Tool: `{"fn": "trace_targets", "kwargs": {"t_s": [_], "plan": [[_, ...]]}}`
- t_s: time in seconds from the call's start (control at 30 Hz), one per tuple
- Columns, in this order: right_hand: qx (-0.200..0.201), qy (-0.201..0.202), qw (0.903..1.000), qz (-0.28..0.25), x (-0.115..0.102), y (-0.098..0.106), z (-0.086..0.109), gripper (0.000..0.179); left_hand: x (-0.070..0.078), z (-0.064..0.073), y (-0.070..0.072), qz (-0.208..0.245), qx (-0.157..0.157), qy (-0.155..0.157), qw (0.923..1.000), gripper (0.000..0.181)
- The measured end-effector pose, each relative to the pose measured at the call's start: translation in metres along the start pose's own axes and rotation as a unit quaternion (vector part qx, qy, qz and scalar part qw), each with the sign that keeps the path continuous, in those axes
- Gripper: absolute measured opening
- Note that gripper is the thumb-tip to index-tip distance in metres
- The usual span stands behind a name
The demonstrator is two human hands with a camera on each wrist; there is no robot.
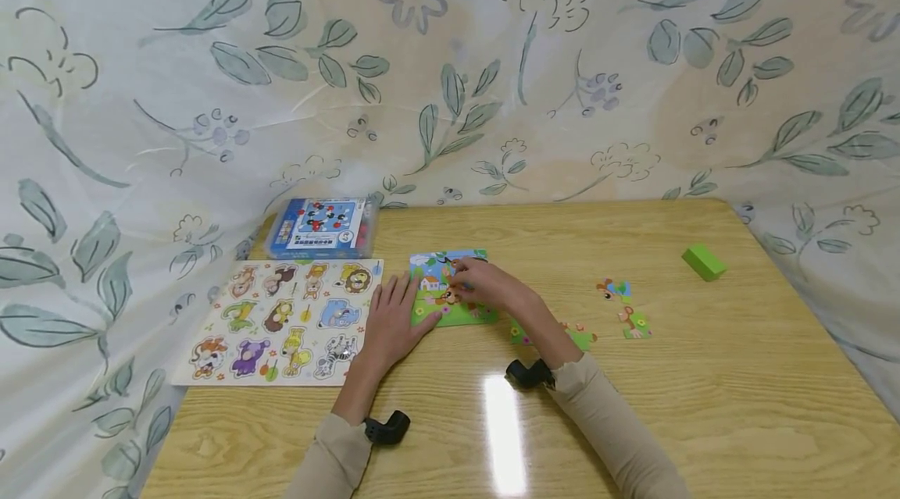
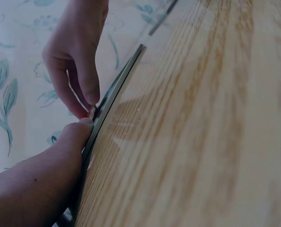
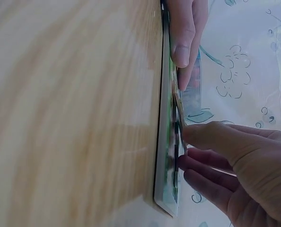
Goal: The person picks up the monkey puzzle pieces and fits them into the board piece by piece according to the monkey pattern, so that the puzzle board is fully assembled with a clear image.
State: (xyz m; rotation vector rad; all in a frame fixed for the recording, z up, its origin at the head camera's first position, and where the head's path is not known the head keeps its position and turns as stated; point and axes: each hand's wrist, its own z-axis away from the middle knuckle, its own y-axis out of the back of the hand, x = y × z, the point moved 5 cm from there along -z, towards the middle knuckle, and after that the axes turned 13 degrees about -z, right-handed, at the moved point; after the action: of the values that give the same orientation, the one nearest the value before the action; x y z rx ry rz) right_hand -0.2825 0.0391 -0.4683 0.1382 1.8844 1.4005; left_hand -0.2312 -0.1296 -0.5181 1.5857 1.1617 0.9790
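A small jigsaw puzzle with a house, grass and cartoon animals lies in a thin frame on the table. My left hand rests at its left edge, fingers straight and thumb along the lower left corner. Over the puzzle, my right hand pinches a thin puzzle piece between thumb and fingers. That piece is tilted, close above the frame. Loose pieces lie to the right: a green strip partly behind my right forearm, a piece with a brown animal head, and another green piece.
A white board of animal pictures lies left of my left hand. Behind it stands a clear plastic box with a blue label. A green block sits at the far right. Floral cloth hangs behind the table.
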Motion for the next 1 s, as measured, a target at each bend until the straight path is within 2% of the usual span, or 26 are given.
{"fn": "trace_targets", "kwargs": {"t_s": [0.3,0.67,1.0], "plan": [[0.013,0.017,0.9998,-0.003,-0.0025,-0.0013,0.0006,0.017,0.0008,0.0002,0.0009,-0.01,-0.006,0.002,0.9999,0.081],[0.014,0.012,0.9998,-0.002,-0.0008,-0.0046,-0.0002,0.017,-0.0008,-0.001,-0.0043,-0.008,-0.035,0.007,0.9993,0.083],[0.018,0.021,0.9994,0.019,-0.0026,-0.0069,-0.0022,0.013,-0.0006,-0.0006,-0.0039,-0.01,-0.015,0.003,0.9998,0.079]]}}
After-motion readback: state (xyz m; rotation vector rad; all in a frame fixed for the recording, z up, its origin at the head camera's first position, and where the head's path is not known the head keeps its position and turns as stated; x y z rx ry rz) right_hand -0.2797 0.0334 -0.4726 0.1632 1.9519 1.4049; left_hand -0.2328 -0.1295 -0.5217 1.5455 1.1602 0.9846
